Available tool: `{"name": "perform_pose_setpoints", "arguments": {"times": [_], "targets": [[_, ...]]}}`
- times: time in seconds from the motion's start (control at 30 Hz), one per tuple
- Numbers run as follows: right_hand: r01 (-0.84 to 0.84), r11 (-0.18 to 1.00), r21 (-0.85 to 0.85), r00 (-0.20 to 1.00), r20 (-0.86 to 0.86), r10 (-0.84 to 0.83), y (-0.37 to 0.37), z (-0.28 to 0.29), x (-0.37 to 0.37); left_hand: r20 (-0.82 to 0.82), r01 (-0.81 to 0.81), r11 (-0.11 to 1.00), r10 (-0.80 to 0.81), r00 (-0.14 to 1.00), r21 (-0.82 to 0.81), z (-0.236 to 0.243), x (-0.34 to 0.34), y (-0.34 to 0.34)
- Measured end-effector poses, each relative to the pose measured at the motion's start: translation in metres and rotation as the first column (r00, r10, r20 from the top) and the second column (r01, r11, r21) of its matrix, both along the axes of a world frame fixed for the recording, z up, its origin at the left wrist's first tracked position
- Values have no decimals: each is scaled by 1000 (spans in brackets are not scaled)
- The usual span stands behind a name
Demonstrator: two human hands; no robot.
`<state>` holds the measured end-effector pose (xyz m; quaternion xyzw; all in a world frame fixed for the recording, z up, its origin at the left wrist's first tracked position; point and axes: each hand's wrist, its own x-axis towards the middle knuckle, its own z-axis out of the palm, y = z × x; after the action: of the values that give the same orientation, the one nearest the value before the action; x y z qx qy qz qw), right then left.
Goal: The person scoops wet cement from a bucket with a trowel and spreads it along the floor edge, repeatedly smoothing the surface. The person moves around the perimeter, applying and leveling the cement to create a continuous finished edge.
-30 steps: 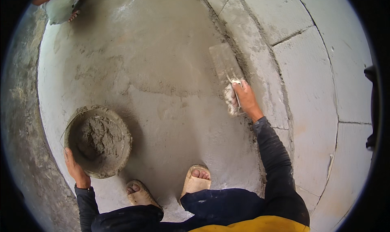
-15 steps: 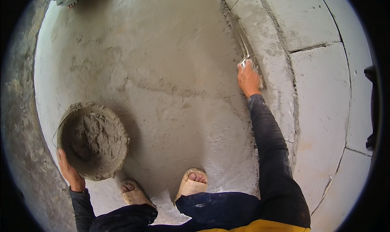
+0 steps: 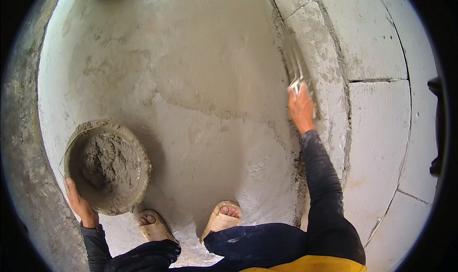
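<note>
A: On the left, what is the left hand [image 3: 78, 205] doing?

B: It grips the rim of the mortar pan [image 3: 109, 166], which sits on the wet floor [image 3: 200, 81] beside the sandalled feet [image 3: 191, 222]. That hasn't shifted.

A: And on the right?

B: The right hand [image 3: 301, 109] is closed on the trowel [image 3: 298, 76], blurred with motion. A second ago the blade lay flat on the floor; now it has swung onto the joint along the block wall [image 3: 377, 129].

A: Meaning?

B: Probably the work has moved from the floor to that edge.
</note>
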<state>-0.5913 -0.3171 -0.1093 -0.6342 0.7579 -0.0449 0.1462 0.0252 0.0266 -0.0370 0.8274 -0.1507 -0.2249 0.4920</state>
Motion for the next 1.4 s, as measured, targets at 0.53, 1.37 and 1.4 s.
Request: {"name": "perform_pose_setpoints", "arguments": {"times": [0.53,1.37,1.4], "targets": [[-42,924,-380,996,-91,8,-140,2,49,84,-40,995,32,996,87,3,-5,-2],[-640,768,-11,721,336,606,87,121,144,-112,111,952,-148,983,-287,31,-51,-72],[-708,704,-55,651,338,680,94,121,162,-150,100,949,-150,977,-299,35,-54,-79]]}}
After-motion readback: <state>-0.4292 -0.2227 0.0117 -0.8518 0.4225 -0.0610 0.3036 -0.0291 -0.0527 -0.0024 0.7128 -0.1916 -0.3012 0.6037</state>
